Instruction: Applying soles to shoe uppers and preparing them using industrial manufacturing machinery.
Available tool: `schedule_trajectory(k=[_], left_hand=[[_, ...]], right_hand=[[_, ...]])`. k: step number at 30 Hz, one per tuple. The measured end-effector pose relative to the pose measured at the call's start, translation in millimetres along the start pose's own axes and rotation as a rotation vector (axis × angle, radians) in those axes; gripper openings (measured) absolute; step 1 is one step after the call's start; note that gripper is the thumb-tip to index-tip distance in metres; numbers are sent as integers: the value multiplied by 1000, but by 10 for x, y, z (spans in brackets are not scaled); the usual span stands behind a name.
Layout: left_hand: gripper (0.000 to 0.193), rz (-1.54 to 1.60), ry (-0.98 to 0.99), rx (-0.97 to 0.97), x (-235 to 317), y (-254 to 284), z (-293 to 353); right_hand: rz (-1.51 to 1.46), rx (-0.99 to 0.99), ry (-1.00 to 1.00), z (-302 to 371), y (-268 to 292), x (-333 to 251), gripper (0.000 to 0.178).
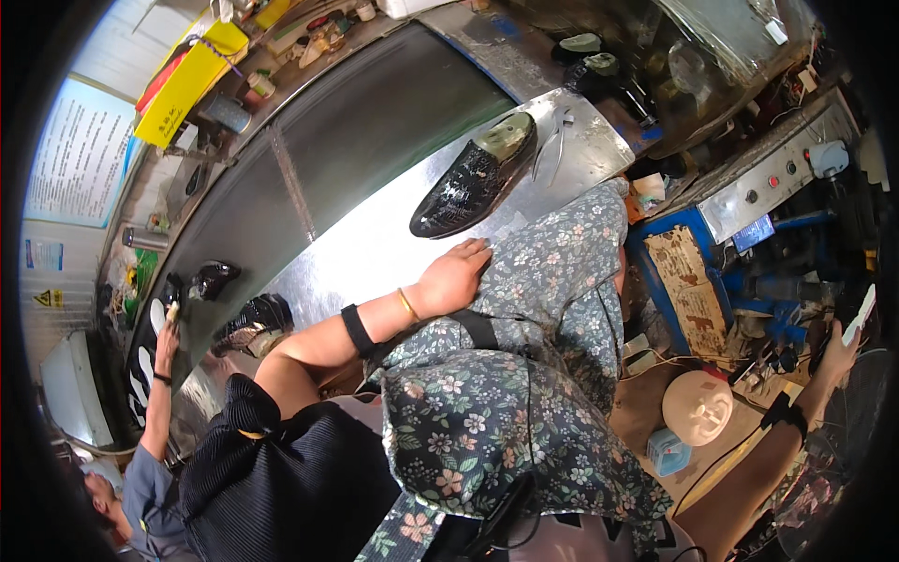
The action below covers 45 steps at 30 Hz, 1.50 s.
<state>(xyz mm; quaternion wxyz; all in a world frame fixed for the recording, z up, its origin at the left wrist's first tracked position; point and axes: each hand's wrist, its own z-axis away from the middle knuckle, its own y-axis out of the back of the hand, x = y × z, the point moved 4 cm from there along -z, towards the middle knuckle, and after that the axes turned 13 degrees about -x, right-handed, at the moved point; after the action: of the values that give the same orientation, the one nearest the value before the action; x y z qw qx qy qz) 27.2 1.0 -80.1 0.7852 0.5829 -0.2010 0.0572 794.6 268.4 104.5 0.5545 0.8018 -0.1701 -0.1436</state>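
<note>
My left hand (456,278) lies on the near edge of the shiny metal worktop (356,229), against the floral apron (552,272), its fingers laid flat with nothing visible in them. Just beyond it a black woven-look shoe (464,183) rests on its sole, a greenish last (506,136) filling its opening. Beside the shoe's heel lies a thin metal tool (559,145) like tweezers. Far to the right, my right hand (836,351) is stretched out low and closed on a flat, narrow white piece (861,314); its exact kind is unclear.
A dark conveyor belt (375,103) runs behind the worktop. More black shoes (253,323) sit at left, where another person's hand (167,337) reaches in. On the right stand a blue machine (688,281) with a control panel (777,178) and a round cream container (697,407).
</note>
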Motion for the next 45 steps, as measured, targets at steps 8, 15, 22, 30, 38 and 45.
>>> schedule_trajectory(k=[8,15,22,30,38,45], left_hand=[[34,865,-436,40,1227,739,-809],[58,1786,-225,67,1215,1128,-1114],[69,798,-388,-555,929,760,-642],[82,39,342,324,-499,696,-521],[92,125,421,174,-679,765,-454],[92,444,355,109,-716,911,-932]], right_hand=[[-935,77,481,2204,374,-1661,68],[-1552,-715,661,3918,581,-3469,106],[-1503,-1708,245,3984,206,-3222,70],[-1931,-1271,-607,4727,-310,-2497,71],[-2117,-795,-289,3242,-356,-3306,63],[-1076,-580,316,2127,-1306,-5219,78]])
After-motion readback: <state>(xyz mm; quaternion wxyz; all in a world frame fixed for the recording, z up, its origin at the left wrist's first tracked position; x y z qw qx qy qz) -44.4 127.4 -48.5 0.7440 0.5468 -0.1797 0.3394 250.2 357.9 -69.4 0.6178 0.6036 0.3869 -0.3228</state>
